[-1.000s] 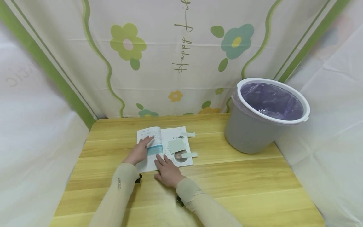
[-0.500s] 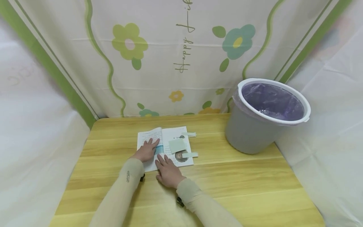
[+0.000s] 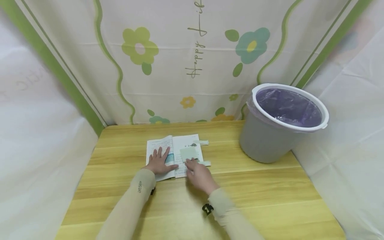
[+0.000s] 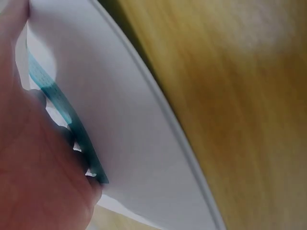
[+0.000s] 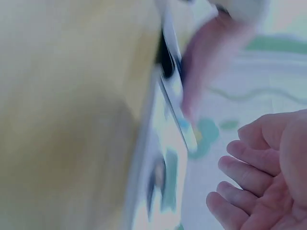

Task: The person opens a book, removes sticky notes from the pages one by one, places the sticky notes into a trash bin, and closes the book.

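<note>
An open book (image 3: 181,141) lies on the wooden table, its left page curving up near the spine. My left hand (image 3: 160,163) presses on that page with fingers spread and the thumb reaching across the spine. In the left wrist view the page (image 4: 129,115) bulges beside the palm, a teal band (image 4: 62,105) running under the fingers. A pale green sticky note (image 3: 189,154) is on the right page. My right hand (image 3: 199,173) is just below it, partly covering a lower pale strip (image 3: 206,163). The right wrist view shows loosely bent right fingers with nothing between them.
Another pale strip (image 3: 201,142) sticks out past the right page's upper edge. A grey bin (image 3: 264,140) with a white rim and a purple-tinted liner stands on the table at the right. A flowered curtain (image 3: 168,80) hangs behind the table.
My left hand has slid right across the left page and its fingers have spread. My right hand has left the spine area and moved right, to the right page below the sticky note.
</note>
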Action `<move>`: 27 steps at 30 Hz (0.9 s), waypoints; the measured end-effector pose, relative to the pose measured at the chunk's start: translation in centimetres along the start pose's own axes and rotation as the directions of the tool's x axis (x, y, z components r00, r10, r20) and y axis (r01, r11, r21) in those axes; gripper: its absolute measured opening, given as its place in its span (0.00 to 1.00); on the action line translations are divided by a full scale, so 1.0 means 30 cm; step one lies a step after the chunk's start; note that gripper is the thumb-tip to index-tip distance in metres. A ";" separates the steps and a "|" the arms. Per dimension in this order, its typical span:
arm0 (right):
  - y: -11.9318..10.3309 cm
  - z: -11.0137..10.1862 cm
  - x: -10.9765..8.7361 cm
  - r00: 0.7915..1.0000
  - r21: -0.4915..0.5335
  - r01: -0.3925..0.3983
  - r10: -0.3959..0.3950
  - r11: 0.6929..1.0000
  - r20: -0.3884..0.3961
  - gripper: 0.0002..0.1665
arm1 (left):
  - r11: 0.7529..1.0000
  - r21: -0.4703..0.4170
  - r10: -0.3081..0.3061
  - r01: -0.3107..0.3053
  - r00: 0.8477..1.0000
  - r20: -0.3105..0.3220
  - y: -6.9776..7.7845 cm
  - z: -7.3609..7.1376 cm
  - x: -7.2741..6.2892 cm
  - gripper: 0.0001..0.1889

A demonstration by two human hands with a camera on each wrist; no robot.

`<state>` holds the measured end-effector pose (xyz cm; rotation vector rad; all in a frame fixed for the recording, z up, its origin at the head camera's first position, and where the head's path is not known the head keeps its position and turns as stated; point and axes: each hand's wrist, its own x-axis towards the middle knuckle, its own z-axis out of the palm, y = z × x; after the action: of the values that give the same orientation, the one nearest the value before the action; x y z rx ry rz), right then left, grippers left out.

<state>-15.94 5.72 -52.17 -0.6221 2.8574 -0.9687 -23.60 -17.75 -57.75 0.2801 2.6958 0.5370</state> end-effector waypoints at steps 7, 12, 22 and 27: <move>0.113 -0.105 0.013 0.994 -0.064 -0.026 0.019 0.998 -0.107 0.21 | 0.998 -0.009 -0.054 0.054 0.999 0.007 0.011 0.005 -0.001 0.62; 0.184 -0.141 0.025 0.991 -0.070 -0.056 0.047 0.996 -0.124 0.21 | 0.998 -0.005 -0.062 0.062 0.998 0.017 0.019 0.016 0.008 0.62; 0.216 -0.117 0.063 0.997 -0.147 0.003 -0.014 0.989 -0.079 0.21 | 0.999 0.030 -0.041 0.042 0.999 -0.028 0.000 0.064 0.022 0.63; 0.192 -0.080 0.105 1.000 -0.210 0.022 -0.024 0.978 -0.005 0.22 | 1.000 0.012 -0.023 0.024 0.998 -0.058 -0.002 0.073 0.008 0.61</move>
<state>-21.30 10.00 -53.45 -0.6702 2.9894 -0.6774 -22.95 -17.03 -59.71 0.2396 2.7555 0.5284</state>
